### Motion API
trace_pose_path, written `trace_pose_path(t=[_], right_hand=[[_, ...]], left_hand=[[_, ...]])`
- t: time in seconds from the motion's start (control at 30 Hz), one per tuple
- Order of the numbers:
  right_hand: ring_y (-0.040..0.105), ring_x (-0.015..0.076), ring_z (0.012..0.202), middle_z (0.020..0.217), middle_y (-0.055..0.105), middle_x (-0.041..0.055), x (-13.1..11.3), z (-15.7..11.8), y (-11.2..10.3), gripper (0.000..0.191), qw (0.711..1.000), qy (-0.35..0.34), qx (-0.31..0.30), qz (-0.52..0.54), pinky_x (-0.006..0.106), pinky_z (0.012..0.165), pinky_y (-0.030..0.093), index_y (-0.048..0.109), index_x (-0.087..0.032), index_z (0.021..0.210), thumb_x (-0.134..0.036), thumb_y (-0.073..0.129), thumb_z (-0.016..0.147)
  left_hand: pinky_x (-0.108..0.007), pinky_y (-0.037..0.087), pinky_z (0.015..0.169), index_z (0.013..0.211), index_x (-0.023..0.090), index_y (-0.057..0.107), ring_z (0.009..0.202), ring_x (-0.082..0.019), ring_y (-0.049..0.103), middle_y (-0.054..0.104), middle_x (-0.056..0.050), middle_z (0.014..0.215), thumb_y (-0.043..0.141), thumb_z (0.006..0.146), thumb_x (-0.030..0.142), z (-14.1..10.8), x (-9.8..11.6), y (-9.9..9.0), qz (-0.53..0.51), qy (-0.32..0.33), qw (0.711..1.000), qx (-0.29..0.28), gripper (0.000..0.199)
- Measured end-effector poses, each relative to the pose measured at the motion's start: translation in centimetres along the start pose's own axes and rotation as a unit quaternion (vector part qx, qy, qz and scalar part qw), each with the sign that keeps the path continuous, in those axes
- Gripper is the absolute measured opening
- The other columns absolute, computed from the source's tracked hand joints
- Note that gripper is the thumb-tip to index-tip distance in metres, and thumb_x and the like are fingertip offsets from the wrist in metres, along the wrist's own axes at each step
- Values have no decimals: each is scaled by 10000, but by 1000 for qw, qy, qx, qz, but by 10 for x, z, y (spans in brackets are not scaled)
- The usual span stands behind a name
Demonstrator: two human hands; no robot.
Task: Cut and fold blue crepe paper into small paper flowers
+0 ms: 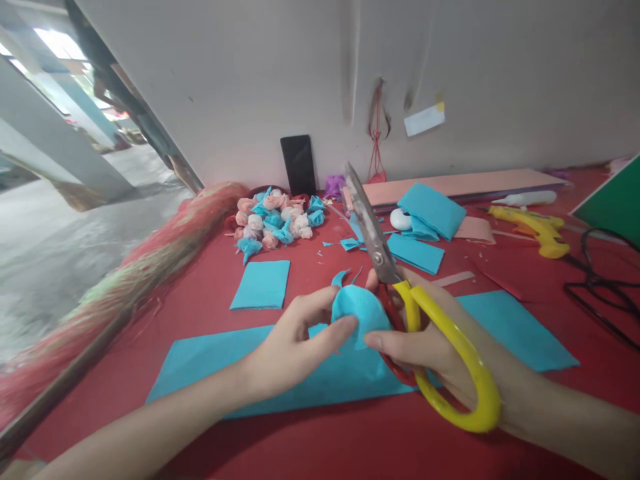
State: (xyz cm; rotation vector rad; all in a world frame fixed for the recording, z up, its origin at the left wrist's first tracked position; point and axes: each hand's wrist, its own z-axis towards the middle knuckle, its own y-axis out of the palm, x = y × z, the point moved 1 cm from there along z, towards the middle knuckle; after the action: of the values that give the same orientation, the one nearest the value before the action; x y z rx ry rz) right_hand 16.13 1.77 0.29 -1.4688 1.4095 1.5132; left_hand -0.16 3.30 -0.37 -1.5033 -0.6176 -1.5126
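A rounded piece of blue crepe paper (363, 308) is pinched between the thumb and fingers of my left hand (300, 340). My right hand (435, 347) holds scissors (413, 307) with one yellow and one red handle; their metal blades point up and away, pressed together. The right thumb also rests at the lower edge of the rounded paper. Beneath both hands lies a wide blue paper strip (210, 363). A curved blue offcut (340, 277) shows just past the left fingertips.
Pink, white and blue paper flowers (273, 220) are heaped before a black phone (299, 165). Folded blue paper (433, 210) and a square blue piece (261, 285) lie farther back. At right are a yellow glue gun (537, 230), a black cord (595, 287) and a green board (613, 200).
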Motion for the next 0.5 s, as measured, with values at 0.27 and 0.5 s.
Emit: trace_pose_path(t=[0.27,0.5], right_hand=[[370,51,452,628,458,-67,-2,6,-3,333,989,-38,3,-142,167,384,305,510,-214,853,-115,644,565],[424,56,463,699,520,-36,-12,8,-9,313,978,-77,28,-193,172,383,340,502,-206,883,-211,665,616]], left_hand=[[-135,375,568,798,182,520,632,-61,401,484,47,710,609,807,181,7,4,-5,-76,-23,997,9,89],[-121,373,561,866,240,466,639,-42,423,456,58,761,584,839,152,2,-3,-9,-53,70,996,27,149]])
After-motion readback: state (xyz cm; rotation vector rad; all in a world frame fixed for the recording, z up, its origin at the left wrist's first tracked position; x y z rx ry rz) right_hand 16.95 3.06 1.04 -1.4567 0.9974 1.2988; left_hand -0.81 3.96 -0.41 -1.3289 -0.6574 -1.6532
